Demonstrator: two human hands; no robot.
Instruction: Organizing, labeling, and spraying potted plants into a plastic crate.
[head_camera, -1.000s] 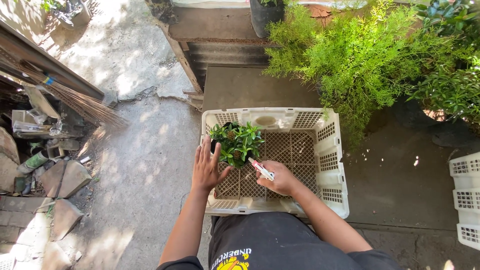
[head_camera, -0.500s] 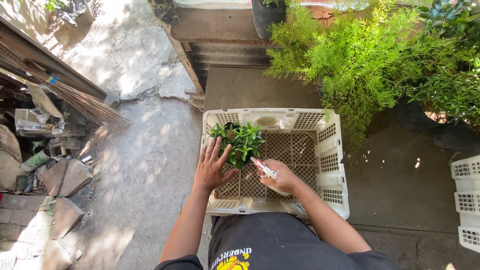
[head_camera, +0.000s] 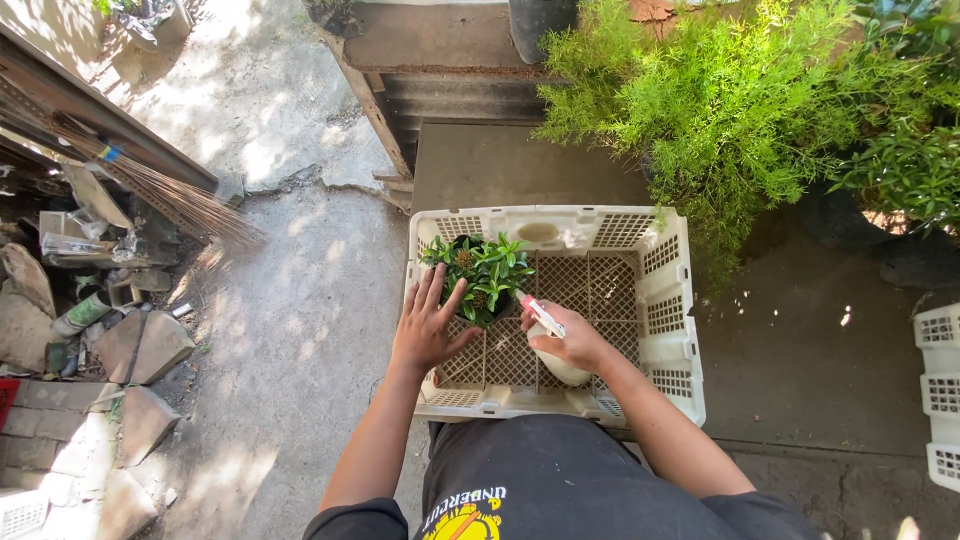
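From up here all I see of myself is a black short-sleeved tee at the bottom middle of the frame, yellow and white graphic on the chest, bare forearms, no gloves, rings or watch.

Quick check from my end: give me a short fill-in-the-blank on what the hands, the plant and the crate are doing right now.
1. The small potted plant stands inside the white lattice ____, in its far left corner.
2. The right hand grips a white ____ bottle with its nozzle aimed at the plant.
3. The left hand is spread ____, fingers beside the plant.
4. The big green bush grows to the ____ of the crate.

Missing words: crate; spray; open; right
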